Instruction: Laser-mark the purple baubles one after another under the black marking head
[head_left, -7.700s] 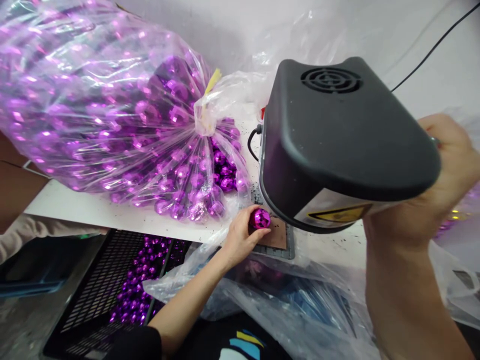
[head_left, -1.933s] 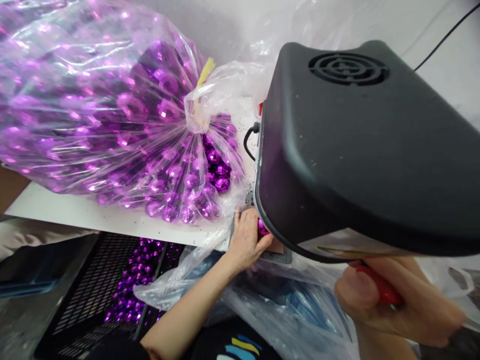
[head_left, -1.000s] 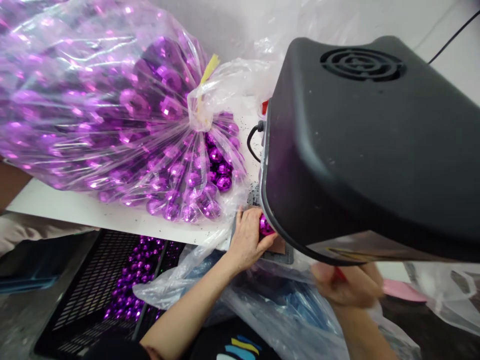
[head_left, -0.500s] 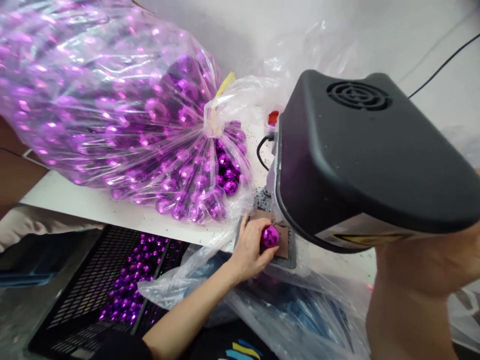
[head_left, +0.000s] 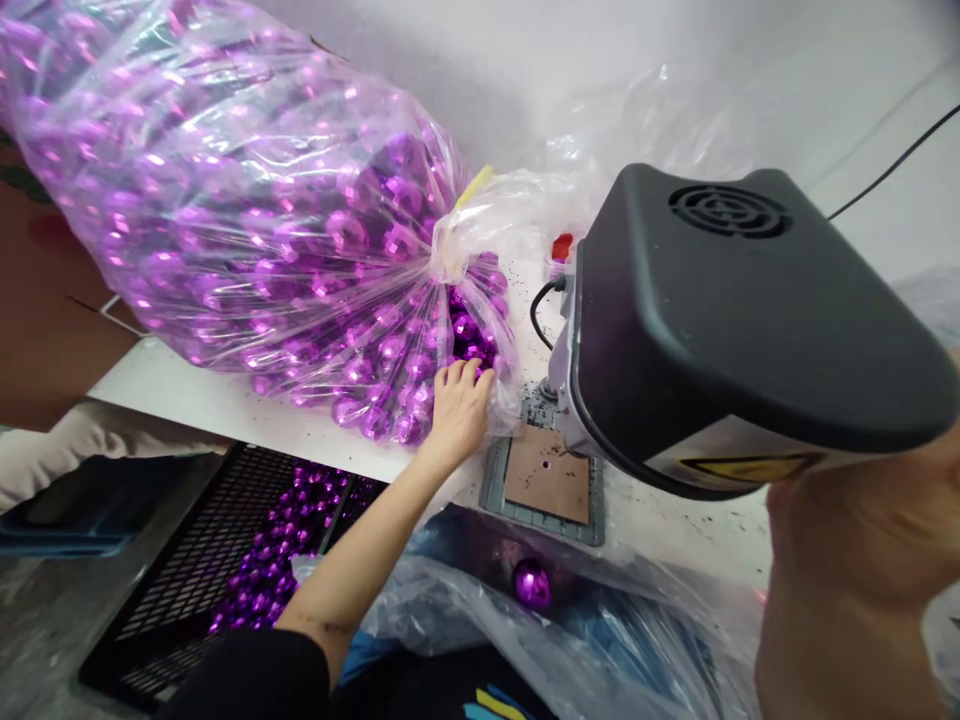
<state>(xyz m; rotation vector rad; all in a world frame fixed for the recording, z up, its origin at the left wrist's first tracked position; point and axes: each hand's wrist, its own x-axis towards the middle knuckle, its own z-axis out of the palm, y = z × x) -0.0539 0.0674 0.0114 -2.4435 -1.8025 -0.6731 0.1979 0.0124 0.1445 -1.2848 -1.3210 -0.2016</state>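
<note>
My left hand point(head_left: 461, 410) reaches into the mouth of a large clear plastic bag point(head_left: 300, 270) full of shiny purple balls. Its fingers are slightly apart, their tips at the loose purple balls point(head_left: 472, 340) in the opening; none is visibly held. My right hand point(head_left: 862, 540) is at the right side of a black-housed bench machine point(head_left: 750, 310), its fingers hidden behind the housing. Below the housing, a brown plate point(head_left: 547, 485) with a small hole lies on the grey machine base point(head_left: 495, 490). One purple ball point(head_left: 532, 582) is below the table's front edge, near clear plastic sheeting.
A black plastic crate point(head_left: 172, 570) holding many purple balls stands low at the left. Clear plastic sheeting point(head_left: 480, 610) hangs in front of my body. Black specks lie on the white tabletop point(head_left: 697, 530). Another person's light-coloured sleeve or trouser leg point(head_left: 82, 445) shows at far left.
My left hand has let go of the purple ball at the brown plate and moved up-left to the bag's opening. A purple ball now shows below the base. My right hand stays at the machine.
</note>
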